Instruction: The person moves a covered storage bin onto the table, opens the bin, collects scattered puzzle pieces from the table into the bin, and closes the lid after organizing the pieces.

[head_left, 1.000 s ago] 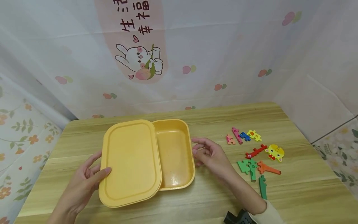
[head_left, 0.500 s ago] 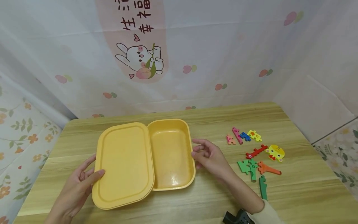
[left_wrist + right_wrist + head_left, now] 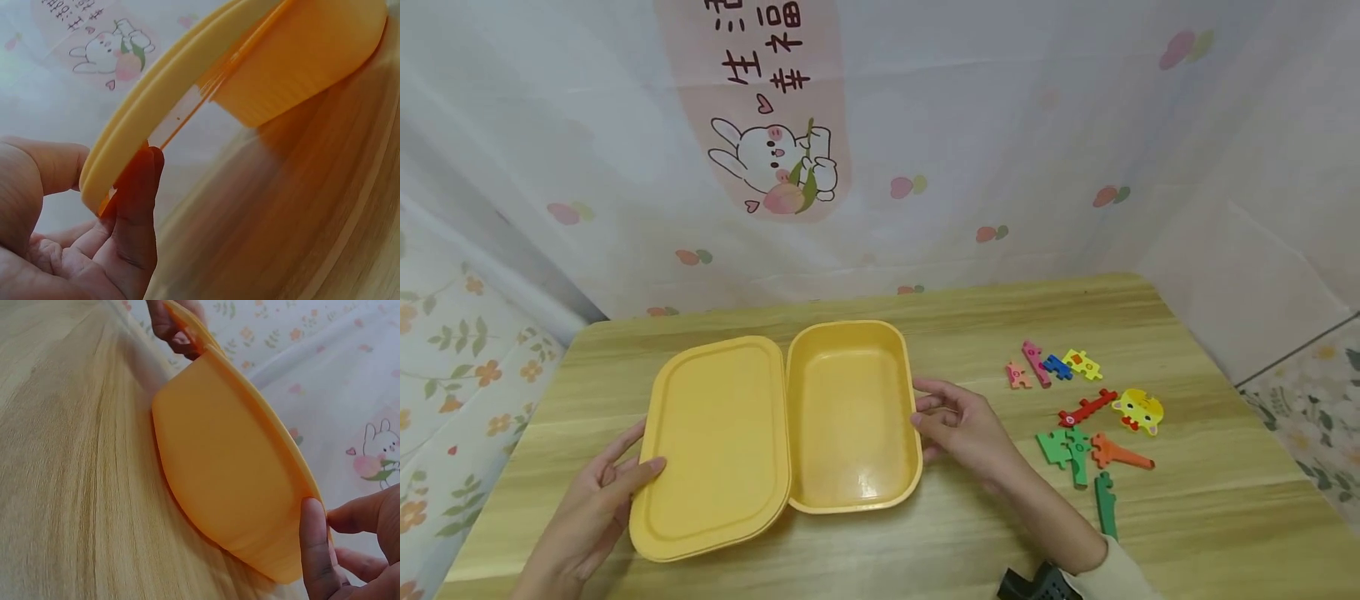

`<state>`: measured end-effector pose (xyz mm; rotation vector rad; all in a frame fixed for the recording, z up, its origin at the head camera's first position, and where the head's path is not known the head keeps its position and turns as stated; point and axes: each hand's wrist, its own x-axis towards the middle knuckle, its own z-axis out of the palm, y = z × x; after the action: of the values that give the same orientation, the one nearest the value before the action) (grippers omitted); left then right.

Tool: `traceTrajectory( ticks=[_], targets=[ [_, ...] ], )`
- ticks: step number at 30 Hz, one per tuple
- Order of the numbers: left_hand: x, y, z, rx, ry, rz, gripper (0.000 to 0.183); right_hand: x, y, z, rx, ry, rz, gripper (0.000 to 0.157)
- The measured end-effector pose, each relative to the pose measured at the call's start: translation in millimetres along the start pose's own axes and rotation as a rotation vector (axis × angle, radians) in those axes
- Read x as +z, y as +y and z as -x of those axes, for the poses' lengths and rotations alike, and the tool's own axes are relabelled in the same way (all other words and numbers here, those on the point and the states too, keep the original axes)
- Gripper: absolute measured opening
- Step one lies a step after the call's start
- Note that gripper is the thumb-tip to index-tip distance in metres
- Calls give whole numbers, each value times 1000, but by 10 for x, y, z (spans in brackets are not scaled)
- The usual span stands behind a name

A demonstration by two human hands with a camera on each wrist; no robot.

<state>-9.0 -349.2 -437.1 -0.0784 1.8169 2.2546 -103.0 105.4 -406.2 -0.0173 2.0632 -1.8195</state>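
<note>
A yellow rectangular lid (image 3: 711,450) is held by its left edge in my left hand (image 3: 587,500), thumb on top and fingers underneath. In the left wrist view the lid (image 3: 150,94) is raised above the table, its far edge close to the box rim. Beside it the yellow plastic box (image 3: 850,417) stands upright on the table with its inside bare. My right hand (image 3: 966,429) pinches the box's right rim. The right wrist view shows one finger against the outer wall of the box (image 3: 231,462) and the thumb at the rim.
Several colourful puzzle pieces lie on the right of the wooden table (image 3: 955,542): pink (image 3: 1036,363), blue (image 3: 1057,367), red (image 3: 1087,408), orange (image 3: 1120,452) and green (image 3: 1105,502), with a yellow animal-face piece (image 3: 1138,411). A patterned curtain (image 3: 970,150) hangs behind.
My left hand has carried the lid leftward, from overlapping the box to lying alongside it, so more of the box's inside shows. The right hand has stayed at the box rim.
</note>
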Motion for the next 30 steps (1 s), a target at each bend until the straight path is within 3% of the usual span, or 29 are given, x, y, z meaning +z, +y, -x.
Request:
traceTrajectory(
  ticks=[7,12,19,30],
  targets=[
    [-143,-63,25,-7,-38,53,60,-2,2,5,7,0,0,49],
    [-187,-89,21,-4,-54,94,67,-39,-24,-5,6,13,7,48],
    [-139,-74,11,-32,-18,-20,76,-43,-9,-14,-1,-5,5,48],
    [-31,-83,-17,-84,-16,-107,78,-45,-7,-24,8,6,8,47]
  ],
)
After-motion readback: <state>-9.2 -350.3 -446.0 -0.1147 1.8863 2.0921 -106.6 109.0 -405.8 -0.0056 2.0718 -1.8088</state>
